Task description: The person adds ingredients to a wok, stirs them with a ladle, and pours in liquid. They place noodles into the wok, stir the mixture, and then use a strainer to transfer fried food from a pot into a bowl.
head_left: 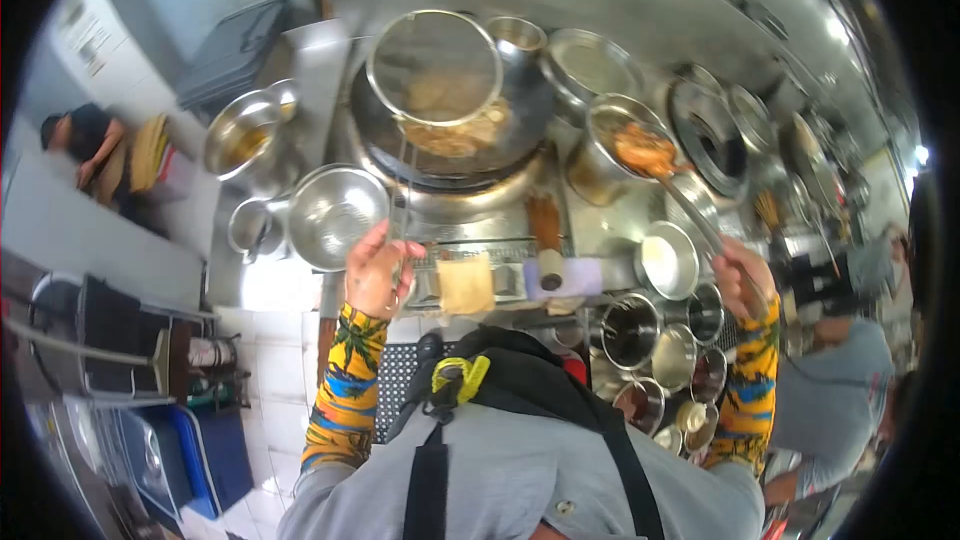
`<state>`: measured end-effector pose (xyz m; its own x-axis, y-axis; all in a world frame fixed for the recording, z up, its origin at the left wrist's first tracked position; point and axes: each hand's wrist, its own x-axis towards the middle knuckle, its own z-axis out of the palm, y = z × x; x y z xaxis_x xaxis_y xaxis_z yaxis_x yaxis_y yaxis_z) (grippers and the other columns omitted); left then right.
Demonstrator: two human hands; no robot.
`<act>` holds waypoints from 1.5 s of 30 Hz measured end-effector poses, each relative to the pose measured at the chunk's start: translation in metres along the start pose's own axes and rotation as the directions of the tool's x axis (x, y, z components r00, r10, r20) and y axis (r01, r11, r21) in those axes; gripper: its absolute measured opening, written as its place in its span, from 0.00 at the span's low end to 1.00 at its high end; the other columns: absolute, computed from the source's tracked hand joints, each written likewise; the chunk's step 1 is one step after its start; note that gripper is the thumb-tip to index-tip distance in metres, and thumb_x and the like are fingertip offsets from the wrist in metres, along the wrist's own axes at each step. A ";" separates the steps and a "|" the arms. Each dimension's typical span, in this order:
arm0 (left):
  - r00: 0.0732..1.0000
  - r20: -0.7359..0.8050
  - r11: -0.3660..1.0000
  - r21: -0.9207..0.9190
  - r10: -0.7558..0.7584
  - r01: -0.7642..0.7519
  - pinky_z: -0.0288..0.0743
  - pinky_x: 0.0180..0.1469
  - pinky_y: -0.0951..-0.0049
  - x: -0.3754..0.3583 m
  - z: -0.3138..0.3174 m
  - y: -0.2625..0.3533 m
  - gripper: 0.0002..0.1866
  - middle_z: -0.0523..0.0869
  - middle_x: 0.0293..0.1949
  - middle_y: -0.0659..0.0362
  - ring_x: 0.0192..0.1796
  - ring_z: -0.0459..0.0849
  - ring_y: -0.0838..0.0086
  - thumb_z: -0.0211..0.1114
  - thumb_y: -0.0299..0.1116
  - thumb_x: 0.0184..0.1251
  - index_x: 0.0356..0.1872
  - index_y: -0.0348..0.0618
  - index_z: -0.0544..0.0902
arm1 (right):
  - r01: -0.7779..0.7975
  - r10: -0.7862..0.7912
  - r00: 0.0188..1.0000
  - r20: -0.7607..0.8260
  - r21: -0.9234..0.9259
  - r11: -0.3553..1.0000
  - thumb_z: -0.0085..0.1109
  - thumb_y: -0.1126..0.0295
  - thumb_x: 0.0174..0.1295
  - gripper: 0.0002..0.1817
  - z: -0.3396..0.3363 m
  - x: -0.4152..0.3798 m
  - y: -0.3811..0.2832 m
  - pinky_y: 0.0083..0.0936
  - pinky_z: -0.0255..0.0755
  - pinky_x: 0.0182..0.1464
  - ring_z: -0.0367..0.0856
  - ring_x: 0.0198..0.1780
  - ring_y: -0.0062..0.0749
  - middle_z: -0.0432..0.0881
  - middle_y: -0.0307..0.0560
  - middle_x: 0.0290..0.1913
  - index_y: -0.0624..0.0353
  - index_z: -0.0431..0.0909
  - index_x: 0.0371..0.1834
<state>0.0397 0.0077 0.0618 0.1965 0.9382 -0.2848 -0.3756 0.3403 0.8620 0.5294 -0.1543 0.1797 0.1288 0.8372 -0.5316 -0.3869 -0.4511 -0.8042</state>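
Observation:
My left hand [376,268] is closed around the long thin handle of a round mesh strainer [432,52]. The strainer hangs over a big dark wok [535,105], and pale brown food [455,138] lies in the wok below its front rim. To the right, my right hand [743,280] grips the handle of a long metal ladle [694,212]. Its bowl end is at the mouth of a tall metal pot [592,172], where orange-brown food [643,148] covers it. A brush-like bundle [544,222] stands in front of the wok.
Left of the wok sit a perforated metal bowl [335,218] and a pot of yellowish liquid [245,145]. Several seasoning containers [672,355] crowd the front right, near a bowl of white contents [667,262]. One person [92,145] is at far left, another [835,390] at right.

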 end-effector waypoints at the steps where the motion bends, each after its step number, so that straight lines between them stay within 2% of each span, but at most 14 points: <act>1: 0.997 -0.023 0.997 0.002 0.072 -0.072 0.63 0.13 0.81 0.009 -0.020 0.003 0.25 0.85 0.34 0.51 0.17 0.72 0.80 0.55 0.25 0.64 0.64 0.36 0.66 | -0.011 0.012 1.000 -0.019 0.081 0.997 0.48 0.69 0.67 0.09 -0.001 0.000 0.002 0.12 0.63 0.13 0.70 0.18 0.16 0.74 0.38 0.27 0.56 0.72 0.48; 3: 0.961 -0.218 0.977 -0.093 0.170 -0.194 0.64 0.13 0.82 0.024 -0.056 0.015 0.29 0.85 0.34 0.51 0.18 0.72 0.81 0.55 0.24 0.64 0.67 0.37 0.61 | -0.016 0.029 0.996 -0.079 0.159 0.987 0.47 0.68 0.70 0.13 -0.001 0.002 0.006 0.15 0.59 0.11 0.67 0.17 0.16 0.75 0.39 0.28 0.52 0.69 0.56; 7: 0.908 -0.397 0.969 -0.135 0.138 -0.206 0.64 0.14 0.85 0.046 -0.145 0.054 0.28 0.84 0.33 0.52 0.20 0.72 0.83 0.57 0.27 0.66 0.67 0.38 0.61 | 0.018 0.005 0.980 -0.199 0.117 0.993 0.49 0.68 0.68 0.14 -0.003 -0.001 0.011 0.13 0.59 0.12 0.68 0.18 0.15 0.75 0.39 0.28 0.53 0.69 0.56; 11: 0.972 -0.225 0.969 -0.218 0.062 -0.112 0.63 0.15 0.87 0.077 -0.255 0.066 0.23 0.84 0.35 0.57 0.19 0.68 0.85 0.58 0.34 0.69 0.62 0.39 0.68 | -0.019 0.021 0.974 -0.226 0.009 1.000 0.52 0.64 0.67 0.04 0.012 -0.005 0.005 0.14 0.58 0.09 0.65 0.15 0.15 0.69 0.32 0.21 0.50 0.70 0.40; 13: 0.992 -0.123 0.980 -0.191 0.038 -0.062 0.67 0.17 0.87 0.093 -0.298 0.064 0.21 0.85 0.39 0.56 0.20 0.74 0.85 0.58 0.37 0.69 0.59 0.38 0.71 | 0.012 -0.007 0.990 -0.140 0.038 0.999 0.50 0.64 0.68 0.03 0.012 -0.004 0.007 0.13 0.57 0.09 0.64 0.15 0.13 0.66 0.29 0.19 0.48 0.69 0.39; 15: 0.976 -0.171 0.930 -0.317 0.135 -0.184 0.79 0.29 0.82 0.091 -0.302 0.051 0.24 0.81 0.54 0.47 0.37 0.85 0.76 0.58 0.38 0.69 0.63 0.38 0.68 | 0.060 -0.045 0.992 -0.120 0.126 0.990 0.50 0.69 0.68 0.11 0.008 -0.004 0.012 0.12 0.60 0.11 0.66 0.19 0.12 0.71 0.34 0.25 0.54 0.68 0.52; 17: 0.956 -0.284 0.721 -0.648 0.071 -0.246 0.81 0.49 0.73 0.056 -0.223 0.060 0.30 0.65 0.69 0.40 0.60 0.79 0.65 0.57 0.38 0.69 0.68 0.36 0.62 | 0.076 -0.050 0.965 -0.257 0.092 0.993 0.53 0.71 0.67 0.12 0.028 -0.012 0.006 0.11 0.58 0.13 0.66 0.18 0.13 0.72 0.36 0.26 0.54 0.68 0.52; 18: 0.983 0.025 0.661 -0.743 0.182 -0.104 0.74 0.61 0.67 0.076 -0.282 0.034 0.34 0.54 0.73 0.37 0.69 0.68 0.59 0.55 0.39 0.70 0.71 0.32 0.55 | 0.169 -0.133 0.976 -0.174 0.210 0.963 0.55 0.73 0.66 0.16 0.003 0.002 0.023 0.11 0.56 0.13 0.65 0.17 0.14 0.73 0.37 0.26 0.55 0.66 0.55; 19: 0.969 0.120 0.769 -0.632 0.217 -0.094 0.72 0.63 0.67 0.095 -0.323 0.010 0.34 0.57 0.72 0.38 0.69 0.69 0.58 0.53 0.41 0.71 0.70 0.28 0.55 | 0.133 -0.093 0.976 -0.196 0.200 0.971 0.54 0.75 0.65 0.19 0.005 0.000 0.021 0.11 0.56 0.13 0.65 0.17 0.14 0.74 0.39 0.26 0.55 0.63 0.58; 20: 0.966 -0.198 0.811 -0.529 0.167 -0.249 0.68 0.67 0.65 0.114 -0.323 -0.011 0.33 0.57 0.73 0.43 0.70 0.66 0.59 0.52 0.42 0.71 0.69 0.28 0.59 | 0.124 -0.084 0.968 -0.235 0.161 0.979 0.55 0.76 0.65 0.20 0.016 -0.007 0.016 0.11 0.56 0.13 0.65 0.18 0.14 0.74 0.41 0.27 0.56 0.62 0.59; 22: 0.910 -0.405 0.977 -0.141 0.089 -0.158 0.68 0.63 0.67 0.122 -0.292 -0.029 0.31 0.59 0.69 0.45 0.67 0.67 0.61 0.54 0.42 0.70 0.66 0.30 0.60 | 0.124 -0.071 0.970 -0.231 0.223 0.967 0.55 0.77 0.64 0.21 0.020 -0.009 0.018 0.13 0.61 0.15 0.68 0.19 0.17 0.75 0.44 0.29 0.56 0.63 0.58; 27: 0.902 -0.430 0.996 0.083 0.032 0.004 0.67 0.53 0.70 0.121 -0.237 -0.039 0.26 0.63 0.60 0.50 0.58 0.69 0.64 0.56 0.39 0.66 0.59 0.35 0.64 | 0.090 -0.034 0.980 -0.198 0.279 0.956 0.55 0.76 0.63 0.21 0.025 -0.015 0.017 0.14 0.65 0.16 0.72 0.20 0.19 0.76 0.46 0.30 0.56 0.62 0.58; 42: 0.924 -0.383 0.980 0.184 -0.006 0.083 0.65 0.25 0.80 0.081 -0.262 -0.056 0.10 0.76 0.33 0.65 0.31 0.77 0.75 0.65 0.33 0.56 0.39 0.49 0.76 | 0.137 -0.094 0.978 -0.186 0.236 0.962 0.55 0.76 0.63 0.22 0.018 -0.019 0.028 0.12 0.63 0.16 0.70 0.21 0.16 0.75 0.42 0.29 0.58 0.64 0.60; 45: 0.979 -0.206 0.999 0.049 -0.011 0.021 0.60 0.21 0.83 0.060 -0.296 -0.071 0.08 0.78 0.32 0.68 0.26 0.73 0.80 0.63 0.34 0.59 0.39 0.54 0.76 | 0.137 -0.113 0.987 -0.111 0.244 0.960 0.52 0.75 0.65 0.17 0.017 -0.021 0.030 0.11 0.61 0.15 0.68 0.21 0.14 0.74 0.39 0.29 0.58 0.66 0.57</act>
<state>-0.1900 0.0581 -0.1403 0.0099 0.9273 -0.3743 -0.3264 0.3568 0.8753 0.5000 -0.1804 0.1718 0.2717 0.8433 -0.4637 -0.5764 -0.2433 -0.7801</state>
